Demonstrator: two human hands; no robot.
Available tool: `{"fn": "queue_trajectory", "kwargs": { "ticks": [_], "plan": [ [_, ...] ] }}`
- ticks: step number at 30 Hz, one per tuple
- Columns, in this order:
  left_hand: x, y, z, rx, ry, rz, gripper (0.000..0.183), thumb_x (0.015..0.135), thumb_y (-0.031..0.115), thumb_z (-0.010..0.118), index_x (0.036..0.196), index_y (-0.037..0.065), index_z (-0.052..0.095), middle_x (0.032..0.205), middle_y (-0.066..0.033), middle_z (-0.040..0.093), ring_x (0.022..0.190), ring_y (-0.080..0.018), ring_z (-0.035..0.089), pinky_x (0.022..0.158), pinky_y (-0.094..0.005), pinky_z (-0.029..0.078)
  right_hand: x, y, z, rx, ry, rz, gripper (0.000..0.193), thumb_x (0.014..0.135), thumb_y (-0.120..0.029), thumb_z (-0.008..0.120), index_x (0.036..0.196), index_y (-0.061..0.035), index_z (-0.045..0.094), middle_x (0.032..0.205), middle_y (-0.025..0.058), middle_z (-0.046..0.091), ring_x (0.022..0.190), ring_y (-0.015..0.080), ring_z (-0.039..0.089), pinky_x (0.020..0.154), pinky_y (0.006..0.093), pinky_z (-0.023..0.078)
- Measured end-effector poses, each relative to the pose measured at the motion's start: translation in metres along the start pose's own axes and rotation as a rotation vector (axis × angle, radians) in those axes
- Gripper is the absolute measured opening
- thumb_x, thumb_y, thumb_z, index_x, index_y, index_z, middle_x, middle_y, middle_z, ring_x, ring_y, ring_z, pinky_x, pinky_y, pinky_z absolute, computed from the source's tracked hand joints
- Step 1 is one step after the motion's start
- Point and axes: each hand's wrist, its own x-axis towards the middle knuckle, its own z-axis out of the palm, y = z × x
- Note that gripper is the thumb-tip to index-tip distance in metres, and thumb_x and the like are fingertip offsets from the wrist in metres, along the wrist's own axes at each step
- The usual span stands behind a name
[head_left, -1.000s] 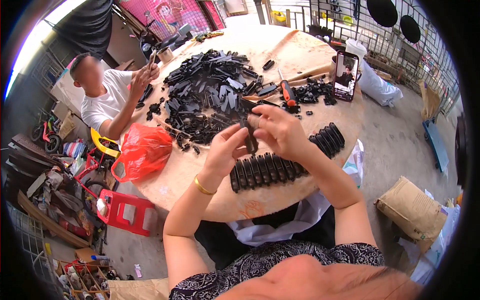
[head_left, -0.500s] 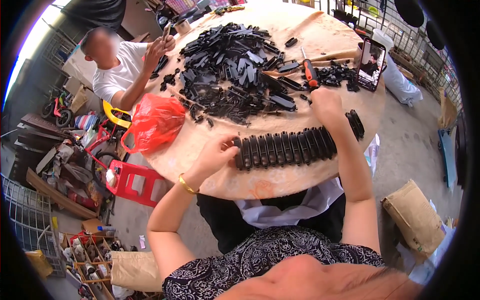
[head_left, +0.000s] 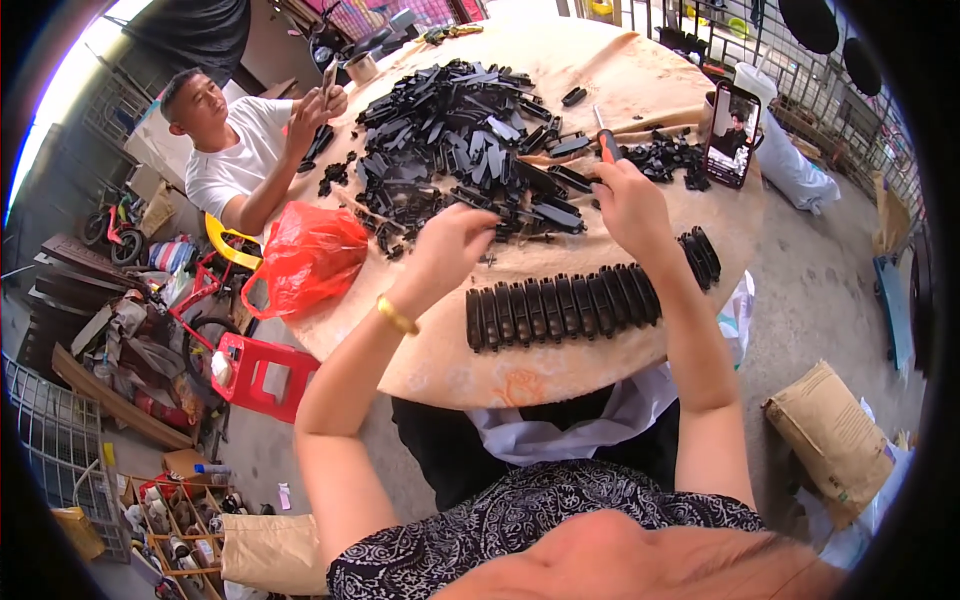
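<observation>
At the near edge of a big heap of black plastic parts (head_left: 450, 130), my left hand (head_left: 450, 255) has its fingers bent together. Anything pinched in them is too small to make out. My right hand (head_left: 632, 205) is at the heap's right side, its fingers curled beside a long black part (head_left: 570, 179); what they grip, if anything, is hidden. Just beyond it lies a screwdriver (head_left: 607, 148) with an orange and black handle, partly covered by that hand. Nearer to me, a row of black plastic pieces (head_left: 555, 308) stands side by side, running under my right forearm.
A propped phone (head_left: 734, 135) and small black parts (head_left: 670, 158) are at the right of the cloth-covered round table (head_left: 450, 375). A red plastic bag (head_left: 315, 250) sits at the left edge. Across from it, a person (head_left: 225, 150) in white holds a phone. A red stool (head_left: 262, 375) stands below.
My left hand has left the row's left end and moved up to the heap. My right hand has shifted left and away from me, toward the heap and over the screwdriver handle's end.
</observation>
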Motion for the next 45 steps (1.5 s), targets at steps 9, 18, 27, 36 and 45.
{"fn": "queue_trajectory", "kwargs": {
  "ticks": [9, 18, 27, 36, 45],
  "plan": [
    [0.055, 0.036, 0.068, 0.485, 0.015, 0.434, 0.022, 0.067, 0.015, 0.064, 0.085, 0.005, 0.056, 0.087, -0.0076, 0.053, 0.089, -0.0254, 0.048, 0.076, -0.035, 0.041, 0.002, -0.011, 0.004, 0.542, 0.178, -0.054, 0.011, 0.071, -0.002, 0.059, 0.082, 0.0003, 0.057, 0.079, 0.0122, 0.056, 0.059, 0.022, 0.058, 0.054, 0.028, 0.047],
    [0.04, 0.041, 0.024, -0.092, 0.054, 0.177, 0.032, 0.077, 0.008, 0.063, 0.107, 0.001, 0.054, 0.083, -0.0071, 0.057, 0.074, -0.0189, 0.058, 0.059, -0.0282, 0.046, -0.003, -0.021, 0.005, 0.809, 0.129, -0.216, 0.014, 0.074, 0.001, 0.063, 0.088, 0.0013, 0.062, 0.083, 0.0092, 0.063, 0.072, 0.0137, 0.061, 0.061, 0.0227, 0.049],
    [0.012, 0.029, 0.021, -1.448, -0.104, -0.157, 0.035, 0.08, 0.0, 0.058, 0.114, -0.001, 0.051, 0.095, -0.006, 0.059, 0.08, -0.0125, 0.058, 0.07, -0.0253, 0.051, -0.012, -0.04, 0.008, 0.777, 0.134, -0.206, 0.012, 0.074, 0.003, 0.062, 0.086, 0.0009, 0.062, 0.084, 0.0085, 0.064, 0.073, 0.0118, 0.061, 0.061, 0.0236, 0.049],
    [0.002, 0.025, 0.034, -1.444, -0.115, -0.178, 0.025, 0.085, 0.01, 0.056, 0.107, -0.002, 0.054, 0.096, -0.0063, 0.06, 0.083, -0.0121, 0.06, 0.075, -0.0256, 0.05, -0.015, -0.043, 0.007, 0.594, 0.282, -0.451, 0.014, 0.072, 0.001, 0.063, 0.085, -0.0019, 0.061, 0.083, 0.0102, 0.062, 0.069, 0.0209, 0.062, 0.058, 0.0267, 0.05],
    [-0.002, 0.02, 0.037, -1.486, -0.033, -0.166, 0.027, 0.087, 0.006, 0.051, 0.113, 0.001, 0.053, 0.1, -0.0069, 0.06, 0.085, -0.0135, 0.06, 0.074, -0.0274, 0.052, -0.017, -0.05, -0.003, 0.298, 0.185, -0.534, 0.019, 0.07, -0.006, 0.062, 0.088, -0.0026, 0.062, 0.088, 0.0085, 0.058, 0.075, 0.0235, 0.058, 0.064, 0.0317, 0.049]
  ]
}}
